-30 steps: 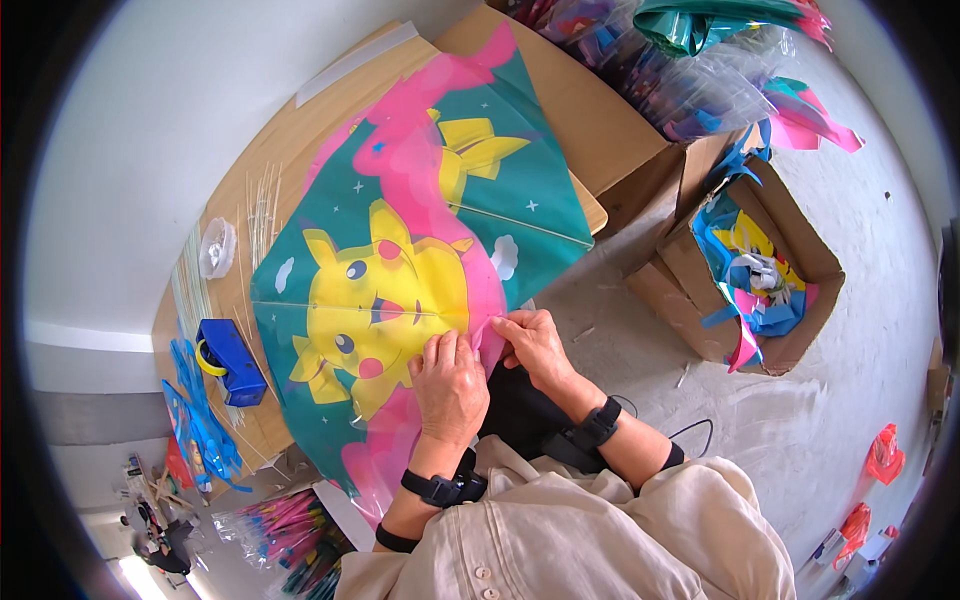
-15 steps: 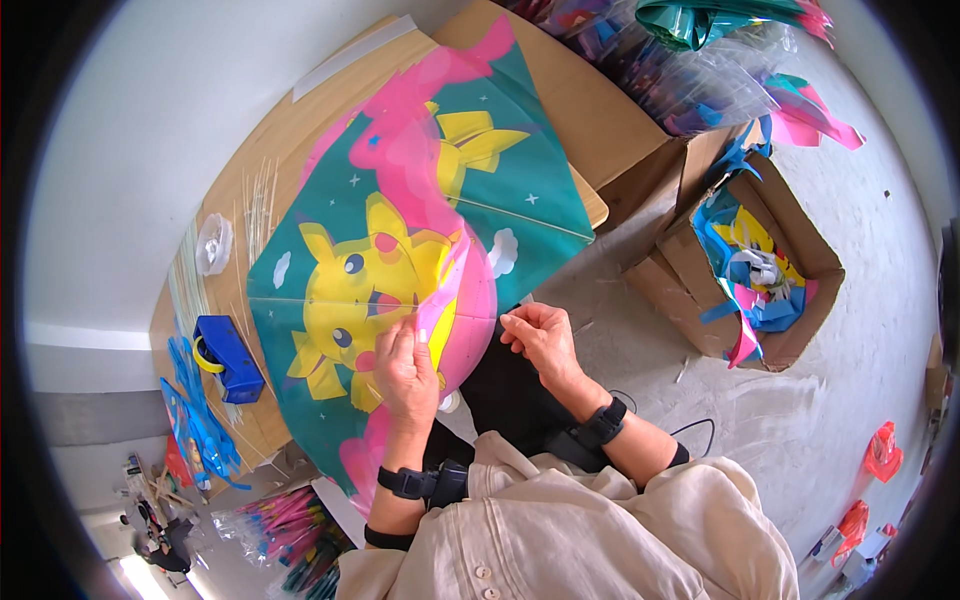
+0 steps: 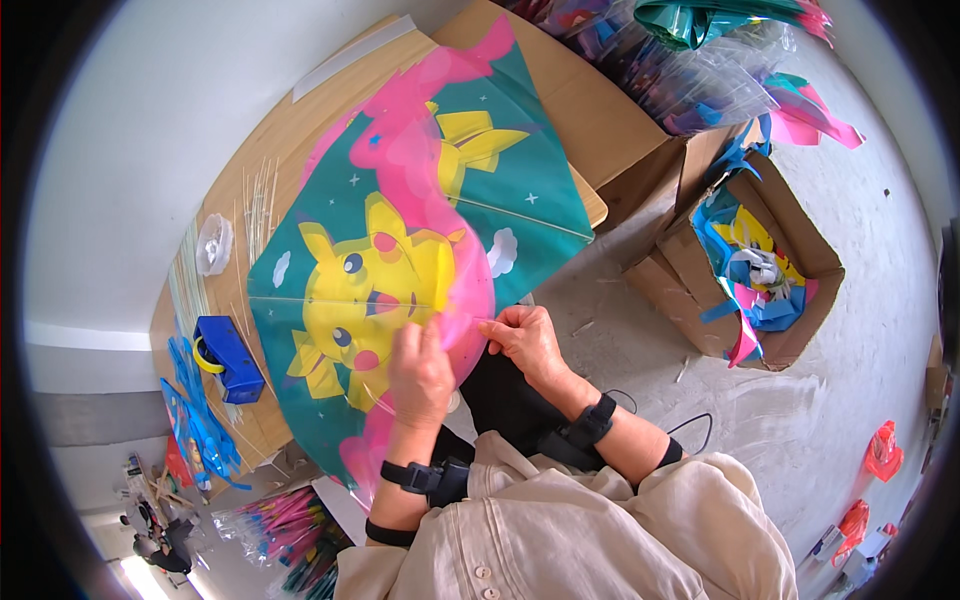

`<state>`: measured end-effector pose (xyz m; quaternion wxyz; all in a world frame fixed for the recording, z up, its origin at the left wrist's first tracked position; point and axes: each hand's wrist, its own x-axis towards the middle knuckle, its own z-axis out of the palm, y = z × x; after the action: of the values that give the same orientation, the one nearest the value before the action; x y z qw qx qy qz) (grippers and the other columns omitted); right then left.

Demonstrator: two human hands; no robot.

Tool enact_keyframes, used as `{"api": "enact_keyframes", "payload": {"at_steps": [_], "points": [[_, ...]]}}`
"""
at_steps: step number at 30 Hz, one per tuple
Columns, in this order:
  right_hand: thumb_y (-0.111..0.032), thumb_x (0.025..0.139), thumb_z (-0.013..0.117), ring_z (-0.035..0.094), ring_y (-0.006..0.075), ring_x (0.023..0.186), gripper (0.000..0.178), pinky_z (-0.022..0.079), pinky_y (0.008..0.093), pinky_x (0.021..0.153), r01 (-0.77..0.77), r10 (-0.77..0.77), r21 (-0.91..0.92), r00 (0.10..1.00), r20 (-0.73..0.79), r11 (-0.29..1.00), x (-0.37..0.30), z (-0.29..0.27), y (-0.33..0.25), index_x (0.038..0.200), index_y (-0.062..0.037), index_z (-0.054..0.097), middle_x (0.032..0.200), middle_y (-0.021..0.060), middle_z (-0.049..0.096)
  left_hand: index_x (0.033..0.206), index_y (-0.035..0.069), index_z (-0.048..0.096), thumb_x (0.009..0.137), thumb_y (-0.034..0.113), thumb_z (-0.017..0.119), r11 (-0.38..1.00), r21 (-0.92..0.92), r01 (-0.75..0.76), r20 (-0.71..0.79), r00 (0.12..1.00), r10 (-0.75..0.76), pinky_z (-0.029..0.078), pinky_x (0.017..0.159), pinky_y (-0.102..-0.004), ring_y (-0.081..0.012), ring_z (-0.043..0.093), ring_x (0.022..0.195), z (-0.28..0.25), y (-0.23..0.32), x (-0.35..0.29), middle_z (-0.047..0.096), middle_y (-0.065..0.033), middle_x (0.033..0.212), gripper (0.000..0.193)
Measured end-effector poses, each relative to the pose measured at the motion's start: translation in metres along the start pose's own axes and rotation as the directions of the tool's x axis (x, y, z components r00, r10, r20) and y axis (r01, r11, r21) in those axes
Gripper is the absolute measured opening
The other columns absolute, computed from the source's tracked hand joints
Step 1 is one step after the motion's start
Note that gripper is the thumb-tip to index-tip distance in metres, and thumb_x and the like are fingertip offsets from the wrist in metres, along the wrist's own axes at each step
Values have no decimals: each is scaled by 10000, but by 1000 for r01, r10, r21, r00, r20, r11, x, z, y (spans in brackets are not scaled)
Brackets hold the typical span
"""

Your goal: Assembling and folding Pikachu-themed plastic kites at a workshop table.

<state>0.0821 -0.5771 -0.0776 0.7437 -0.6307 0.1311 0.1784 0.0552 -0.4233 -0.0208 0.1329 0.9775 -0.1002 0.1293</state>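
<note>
A large kite [image 3: 330,230] of thin green and pink sheet, printed with yellow cartoon animals, lies over the table and overhangs toward my lap. Thin straight spars cross it. At the kite's rounded pink edge, my right hand [image 3: 530,345] pinches the rim between thumb and forefinger. My left hand [image 3: 420,378] is over the lower part of the print, its fingers curled together and slightly blurred; what they hold is hidden. A thin pale strand shows beside that hand.
On the wooden table [image 3: 270,150] are thin sticks [image 3: 262,205], a clear plastic dish [image 3: 214,245], a blue tape dispenser [image 3: 230,358] and blue strips [image 3: 195,415]. An open carton [image 3: 690,290] of colourful scraps stands on the floor at right. Plastic-wrapped bundles [image 3: 690,80] lie beyond.
My right hand has moved left onto the kite's pink edge. My left hand has shifted slightly right, and the pink sheet it was pinching up now lies flatter.
</note>
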Motion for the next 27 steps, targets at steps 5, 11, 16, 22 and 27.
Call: {"api": "enact_keyframes", "payload": {"at_steps": [5, 11, 16, 22, 27], "points": [[-107, 803, 680, 472, 72, 480, 217, 345, 239, 457, 17, -18, -17, 999, -27, 1000, 0, 0, 4, 635, 15, 618, 541, 29, 568, 1132, -40, 575, 728, -68, 528, 966, 255, -48, -293, 948, 125, 461, 679, -419, -319, 523, 771, -41, -38, 24, 478, -141, 837, 408], [-101, 795, 685, 475, 55, 501, 198, 343, 219, 476, 47, -48, 106, 999, 11, 993, -3, 0, -3, 636, 3, 628, 555, 20, 568, 1123, 0, 598, 723, 0, 587, 927, 308, -215, -89, 963, 253, 453, 651, -381, -271, 509, 736, -34, -15, 16, 448, -104, 791, 399], [-118, 795, 696, 471, 40, 524, 198, 347, 207, 494, 70, -79, 151, 995, 55, 986, -8, 4, -11, 642, -8, 634, 563, 5, 567, 1120, 1, 598, 749, 28, 599, 965, 131, -225, -1, 974, 227, 451, 648, -387, -278, 510, 734, 1, -8, 0, 456, -105, 782, 372], [-115, 807, 689, 481, 39, 557, 155, 373, 206, 514, 116, -124, 144, 991, 48, 983, -7, 6, -11, 704, -4, 657, 595, -13, 563, 1124, -21, 579, 828, 145, 624, 991, -70, -117, -30, 993, 115, 468, 670, -405, -306, 533, 779, 3, 1, -4, 491, -126, 836, 342], [-101, 822, 672, 484, 38, 588, 102, 387, 199, 534, 94, -125, 239, 985, 121, 966, -12, 8, -19, 817, 1, 677, 649, -12, 586, 1092, -28, 584, 847, 174, 620, 983, -158, -89, -38, 996, 84, 485, 696, -409, -337, 561, 852, 1, 7, -2, 542, -163, 960, 319]]}}
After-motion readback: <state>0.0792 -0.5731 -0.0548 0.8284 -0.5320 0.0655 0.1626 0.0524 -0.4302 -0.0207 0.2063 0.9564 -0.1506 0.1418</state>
